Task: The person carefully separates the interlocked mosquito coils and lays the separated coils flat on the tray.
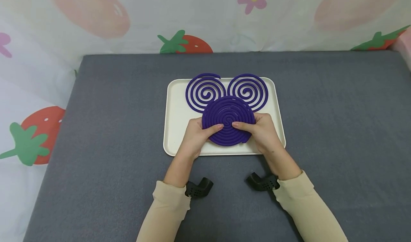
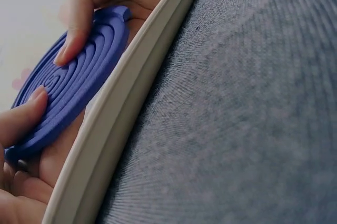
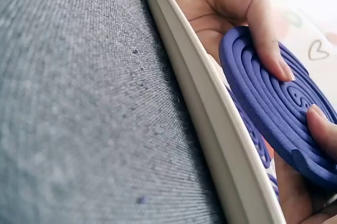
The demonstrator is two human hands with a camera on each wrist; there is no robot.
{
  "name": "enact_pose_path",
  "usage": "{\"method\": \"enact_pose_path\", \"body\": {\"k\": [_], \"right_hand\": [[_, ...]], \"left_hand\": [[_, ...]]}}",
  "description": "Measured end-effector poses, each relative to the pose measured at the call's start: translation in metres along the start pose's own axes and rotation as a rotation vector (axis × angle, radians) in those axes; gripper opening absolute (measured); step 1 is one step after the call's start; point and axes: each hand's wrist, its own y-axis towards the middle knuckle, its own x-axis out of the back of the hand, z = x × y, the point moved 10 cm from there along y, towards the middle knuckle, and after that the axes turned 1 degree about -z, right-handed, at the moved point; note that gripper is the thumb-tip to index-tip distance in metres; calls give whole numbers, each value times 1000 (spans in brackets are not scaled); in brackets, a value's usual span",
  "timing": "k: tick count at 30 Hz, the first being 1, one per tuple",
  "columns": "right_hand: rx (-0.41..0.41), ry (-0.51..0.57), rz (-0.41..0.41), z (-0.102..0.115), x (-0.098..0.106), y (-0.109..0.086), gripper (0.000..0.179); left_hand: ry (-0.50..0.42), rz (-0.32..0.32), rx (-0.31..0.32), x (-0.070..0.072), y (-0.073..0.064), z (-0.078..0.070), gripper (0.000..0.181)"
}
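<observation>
A flat purple disc [image 1: 228, 110], wound from a tightly coiled rope-like strip, is held tilted above a white tray [image 1: 174, 117]. My left hand [image 1: 196, 131] grips its left edge, the thumb lying on the upper face and the other fingers behind. On the opposite edge my right hand [image 1: 264, 131] holds it the same way, and both thumb tips point toward the centre. In the left wrist view, a loose tail of the disc [image 2: 87, 71] sticks out close to the right hand. Two looser purple spirals, a left one [image 1: 208, 94] and a right one [image 1: 246, 91], lie beyond the disc, which overlaps them.
The tray stands on a grey cloth-covered table [image 1: 112, 127]; both spirals reach past its far rim. A patterned curtain [image 1: 205, 13] with strawberries and flowers borders the table behind and at the left. Part of a pink object [image 1: 404, 47] shows at the far right edge.
</observation>
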Motion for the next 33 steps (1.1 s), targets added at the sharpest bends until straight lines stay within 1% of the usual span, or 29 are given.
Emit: {"method": "enact_pose_path", "body": {"k": [4,8,13,16,19,23,26,33], "right_hand": [[-28,46,22,-4,-2,2,22],[-56,66,40,-7,-4,2,25],[-62,50,44,-7,-4,1,37],[-61,62,46,-7,-4,1,39],[-66,93,51,-8,-3,1,34],[-75,126,64,-9,-3,1,28],[-77,130,77,-9,-4,1,27],[-69,142,84,-8,-5,1,22]], "left_hand": [[-28,-14,18,2,0,1,30],[-4,-23,14,2,-1,0,32],[36,12,20,-1,-1,1,40],[47,34,21,-3,-1,2,43],[45,65,24,-7,-1,2,45],[16,98,39,-10,-1,4,47],[10,100,38,-9,-2,4,47],[28,105,29,-9,-1,4,47]]}}
